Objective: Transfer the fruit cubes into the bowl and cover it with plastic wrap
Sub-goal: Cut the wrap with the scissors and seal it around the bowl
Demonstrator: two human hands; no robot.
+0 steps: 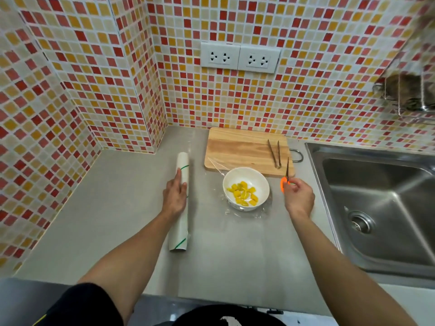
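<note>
A white bowl [246, 188] stands on the grey counter, holding several yellow fruit cubes [243, 193]. Clear plastic wrap [235, 211] lies crumpled around the bowl's base and stretches over it toward the board. A long white roll of plastic wrap [181, 203] with green stripes lies left of the bowl; my left hand [174, 195] rests flat on top of it. My right hand [297, 196], just right of the bowl, grips orange-handled scissors [285, 177] with the blades pointing away from me.
A wooden cutting board [244, 148] lies behind the bowl, with metal tongs [275, 152] on its right part. A steel sink [381, 203] fills the right side. Tiled walls close the back and left. A wire rack [409, 95] hangs upper right.
</note>
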